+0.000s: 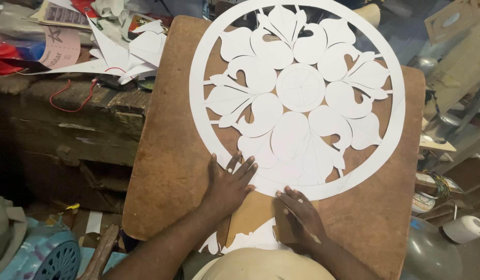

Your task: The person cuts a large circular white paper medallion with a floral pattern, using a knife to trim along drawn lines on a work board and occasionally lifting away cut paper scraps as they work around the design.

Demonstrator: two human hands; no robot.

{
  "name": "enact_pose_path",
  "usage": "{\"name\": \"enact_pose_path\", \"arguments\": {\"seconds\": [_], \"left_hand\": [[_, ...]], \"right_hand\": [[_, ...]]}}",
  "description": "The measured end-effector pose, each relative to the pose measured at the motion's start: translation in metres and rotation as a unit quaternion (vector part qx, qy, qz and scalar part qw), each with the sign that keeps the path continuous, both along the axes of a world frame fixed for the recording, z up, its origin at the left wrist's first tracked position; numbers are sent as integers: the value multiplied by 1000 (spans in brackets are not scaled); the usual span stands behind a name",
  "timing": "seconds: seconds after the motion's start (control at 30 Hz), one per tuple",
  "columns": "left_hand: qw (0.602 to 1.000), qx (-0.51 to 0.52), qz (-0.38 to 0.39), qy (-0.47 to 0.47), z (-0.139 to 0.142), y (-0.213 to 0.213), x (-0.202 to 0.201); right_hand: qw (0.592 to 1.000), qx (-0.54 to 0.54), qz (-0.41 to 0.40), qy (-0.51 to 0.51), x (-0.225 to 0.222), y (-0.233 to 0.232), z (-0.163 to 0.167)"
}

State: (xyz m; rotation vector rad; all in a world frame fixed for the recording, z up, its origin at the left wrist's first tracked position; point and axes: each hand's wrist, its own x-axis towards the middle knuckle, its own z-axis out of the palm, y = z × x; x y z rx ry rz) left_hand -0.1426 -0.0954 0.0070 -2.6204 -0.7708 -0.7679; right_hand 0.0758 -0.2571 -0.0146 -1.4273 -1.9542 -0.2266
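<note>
Lying flat on a worn brown board point(167, 155): one large round white paper cutout point(297, 93), an outer ring enclosing a flower pattern of petals and curled leaf shapes around a plain central disc. The cutout covers the upper and middle part of the board; its lower rim reaches the two hands.

Left hand point(229, 181): palm down, fingers spread apart, pressed flat on the lower-left rim of the cutout, fingertips touching the white ring. A ring shows on one finger.

Right hand point(299, 212): resting on the board just below the cutout's lower rim, fingers bent and drawn together, their tips at the edge of the paper. A ring shows on one finger. Whether a tool sits inside this hand cannot be told.

Between the hands: a lighter tan patch of board, and below it loose white paper offcuts point(250, 241) at the board's near edge.

Surroundings: white paper scraps point(123, 52) heaped on a dark wooden bench point(94, 119) to the left, with a red cord point(68, 101) trailing across it; a pink printed sheet point(58, 46) further left; a blue fan-like grille point(56, 262) at lower left; a white roll point(465, 229) at lower right; a grey rounded vessel point(432, 254) beside it.
</note>
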Motion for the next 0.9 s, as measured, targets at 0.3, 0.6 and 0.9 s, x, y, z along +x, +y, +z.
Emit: {"name": "enact_pose_path", "arguments": {"seconds": [0.3, 0.6, 0.9], "left_hand": [[998, -13, 58, -25, 8, 1, 5], [997, -30, 54, -41, -2, -12, 3], [997, -50, 58, -8, 14, -15, 22]], "right_hand": [[982, -30, 18, 185, 24, 36, -23], [992, 2, 6, 126, 23, 34, -15], [968, -18, 69, 241, 27, 29, -5]]}}
